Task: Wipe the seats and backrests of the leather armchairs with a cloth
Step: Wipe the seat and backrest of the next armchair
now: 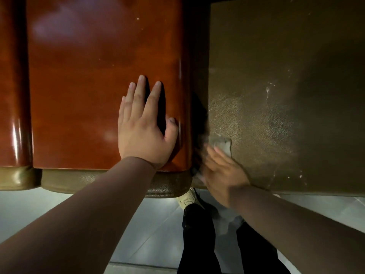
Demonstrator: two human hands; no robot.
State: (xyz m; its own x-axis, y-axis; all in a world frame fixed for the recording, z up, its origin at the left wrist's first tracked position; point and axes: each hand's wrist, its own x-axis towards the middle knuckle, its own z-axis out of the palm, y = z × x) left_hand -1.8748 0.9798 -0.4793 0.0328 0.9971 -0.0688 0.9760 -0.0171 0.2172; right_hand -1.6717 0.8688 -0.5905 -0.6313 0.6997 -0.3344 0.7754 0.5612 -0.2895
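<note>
Head view, looking steeply down. The landmark is the glossy reddish-brown wooden panel [102, 82], a broad flat surface with rounded edges that fills the upper left of the frame; all positions are given relative to it

The left hand [144, 133] lies palm down on the panel, near its lower right corner, fingers straight and slightly spread, thumb set out toward the panel's right edge; it holds nothing. Left of the panel, a narrower strip of the same polished wood [11, 91] runs parallel to it, parted from it by a dark groove

Right of the panel, across a dark gap, lies the olive-brown leather seat [276, 99], its grain pebbled and marked with pale streaks and specks. The cloth [223, 144], small and grey, rests on the leather just beside the panel's lower right corner. The right hand [221, 171] covers the near part of the cloth and presses it against the seat; the hand is blurred, so whether its fingers lie flat or curl round the fabric cannot be told

Below the panel's front edge runs a rounded leather roll [110, 181] of the same olive tone. Further below it, pale floor tiles [49, 206] show, together with dark trouser legs [197, 240] and the tip of a light shoe [186, 198] under the panel's right corner. Both forearms are bare
</note>
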